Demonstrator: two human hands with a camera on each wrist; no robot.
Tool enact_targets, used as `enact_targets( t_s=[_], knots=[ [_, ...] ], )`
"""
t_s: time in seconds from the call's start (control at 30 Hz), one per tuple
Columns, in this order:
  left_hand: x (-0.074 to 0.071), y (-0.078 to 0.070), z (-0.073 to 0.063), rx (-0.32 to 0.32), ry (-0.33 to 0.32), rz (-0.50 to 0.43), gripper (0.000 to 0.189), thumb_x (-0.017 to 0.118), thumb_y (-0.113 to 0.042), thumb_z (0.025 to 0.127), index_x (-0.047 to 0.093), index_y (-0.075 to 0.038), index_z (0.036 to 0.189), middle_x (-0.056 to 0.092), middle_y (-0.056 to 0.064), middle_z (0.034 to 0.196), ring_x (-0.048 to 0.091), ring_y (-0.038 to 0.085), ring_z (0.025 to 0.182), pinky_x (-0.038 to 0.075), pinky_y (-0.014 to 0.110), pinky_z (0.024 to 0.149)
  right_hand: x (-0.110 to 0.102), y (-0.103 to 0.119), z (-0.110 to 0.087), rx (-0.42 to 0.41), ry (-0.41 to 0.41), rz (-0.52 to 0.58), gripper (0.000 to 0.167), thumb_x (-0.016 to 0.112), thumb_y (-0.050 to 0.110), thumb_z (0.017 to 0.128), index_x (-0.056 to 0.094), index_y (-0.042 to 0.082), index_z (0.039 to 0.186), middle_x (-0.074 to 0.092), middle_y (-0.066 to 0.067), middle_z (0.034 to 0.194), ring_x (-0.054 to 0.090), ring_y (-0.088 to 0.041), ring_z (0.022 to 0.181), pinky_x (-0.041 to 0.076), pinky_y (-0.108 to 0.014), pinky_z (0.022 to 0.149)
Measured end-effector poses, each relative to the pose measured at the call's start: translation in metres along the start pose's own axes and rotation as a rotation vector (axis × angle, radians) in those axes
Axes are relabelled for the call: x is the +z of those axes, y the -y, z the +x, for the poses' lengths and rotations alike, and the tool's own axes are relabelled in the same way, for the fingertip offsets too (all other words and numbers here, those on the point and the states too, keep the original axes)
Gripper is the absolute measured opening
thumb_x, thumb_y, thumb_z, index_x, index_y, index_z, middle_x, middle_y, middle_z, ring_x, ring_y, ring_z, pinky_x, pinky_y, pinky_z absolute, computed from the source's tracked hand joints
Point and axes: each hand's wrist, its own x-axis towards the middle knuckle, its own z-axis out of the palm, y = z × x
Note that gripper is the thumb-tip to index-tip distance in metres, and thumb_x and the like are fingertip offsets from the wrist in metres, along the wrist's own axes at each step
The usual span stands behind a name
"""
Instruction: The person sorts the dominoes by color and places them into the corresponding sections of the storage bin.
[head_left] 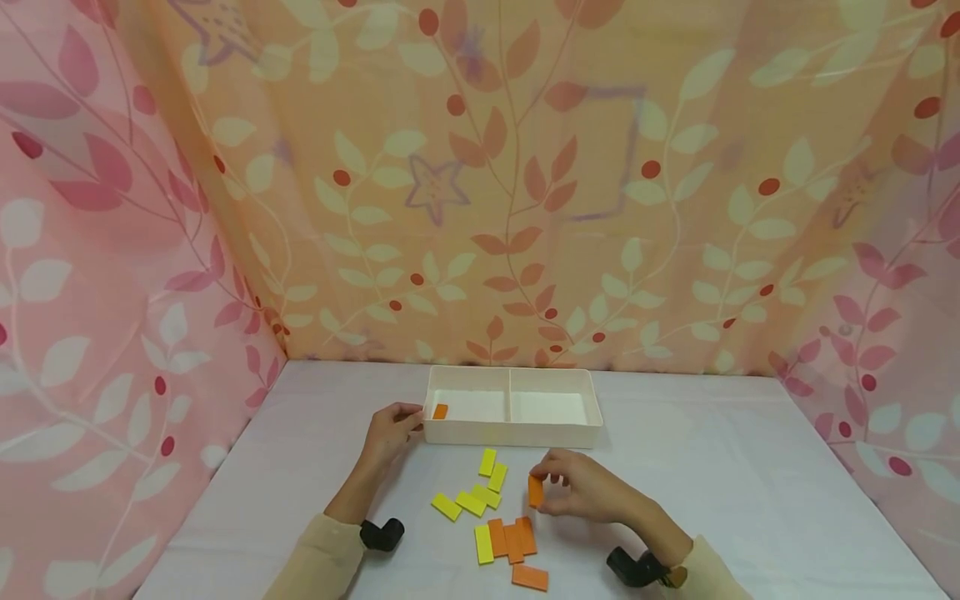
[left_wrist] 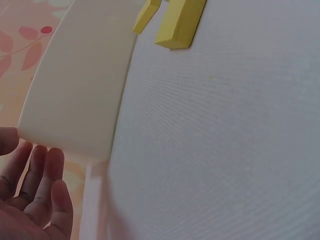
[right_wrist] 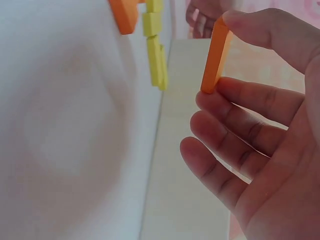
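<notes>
My right hand [head_left: 588, 487] pinches an orange block [head_left: 535, 492] between thumb and fingertips, just above the table. In the right wrist view this thin rectangular block [right_wrist: 216, 56] stands on edge between the thumb and the fingers. My left hand [head_left: 392, 431] touches the left end of a white two-compartment box [head_left: 510, 435]; in the left wrist view its fingertips lie against the end wall, fingers slightly bent. Inside the left compartment, near its left wall, lies one orange block [head_left: 440, 412]. The right compartment holds nothing.
Several yellow blocks [head_left: 470, 503] lie scattered in front of the box. Closer to me, a yellow block [head_left: 483, 544] sits beside several orange blocks [head_left: 513, 543], with one more orange block [head_left: 530, 577] nearest. Patterned curtains [head_left: 495, 183] enclose the white table [head_left: 690, 433].
</notes>
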Motion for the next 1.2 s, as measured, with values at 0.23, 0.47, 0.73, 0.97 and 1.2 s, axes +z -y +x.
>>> enact_targets(
  t_s=[0.23, 0.47, 0.73, 0.97, 1.2],
  knots=[
    [-0.001, -0.001, 0.001, 0.0, 0.005, 0.018, 0.023, 0.061, -0.018, 0.096, 0.066, -0.002, 0.112, 0.067, 0.015, 0.108, 0.067, 0.023, 0.094, 0.052, 0.035, 0.082, -0.009, 0.001, 0.002, -0.021, -0.03, 0.026, 0.04, 0.074, 0.037, 0.085, 0.068, 0.011, 0.115, 0.061, 0.01, 0.102, 0.057, -0.018, 0.093, 0.053, -0.029, 0.08],
    [-0.004, -0.002, 0.001, 0.01, -0.007, 0.04, 0.023, 0.061, -0.019, 0.096, 0.066, -0.002, 0.111, 0.068, 0.014, 0.107, 0.067, 0.022, 0.093, 0.051, 0.033, 0.08, -0.017, 0.002, 0.005, -0.034, -0.056, 0.011, 0.037, 0.074, 0.036, 0.085, 0.068, 0.013, 0.114, 0.062, 0.009, 0.101, 0.058, -0.018, 0.093, 0.053, -0.03, 0.079],
    [0.0, 0.002, 0.0, 0.045, -0.02, 0.037, 0.024, 0.061, -0.017, 0.095, 0.066, -0.001, 0.112, 0.068, 0.015, 0.109, 0.067, 0.02, 0.092, 0.053, 0.033, 0.081, -0.025, 0.002, 0.011, -0.068, -0.083, 0.011, 0.035, 0.074, 0.035, 0.085, 0.067, 0.015, 0.112, 0.062, 0.008, 0.101, 0.059, -0.025, 0.093, 0.055, -0.036, 0.08],
    [0.001, 0.005, 0.003, 0.053, -0.034, 0.037, 0.025, 0.061, -0.02, 0.095, 0.066, -0.003, 0.113, 0.067, 0.015, 0.109, 0.066, 0.023, 0.095, 0.054, 0.038, 0.086, -0.033, 0.003, 0.02, -0.072, -0.124, 0.015, 0.035, 0.075, 0.034, 0.085, 0.068, 0.013, 0.112, 0.063, 0.007, 0.098, 0.058, -0.018, 0.09, 0.055, -0.033, 0.078],
    [0.002, 0.003, 0.002, 0.056, -0.039, 0.037, 0.025, 0.061, -0.019, 0.095, 0.067, -0.001, 0.112, 0.068, 0.015, 0.107, 0.067, 0.019, 0.09, 0.054, 0.035, 0.082, -0.039, 0.005, 0.029, -0.073, -0.144, 0.002, 0.037, 0.074, 0.032, 0.085, 0.069, 0.01, 0.114, 0.063, 0.004, 0.1, 0.056, -0.015, 0.09, 0.055, -0.034, 0.079]
  ],
)
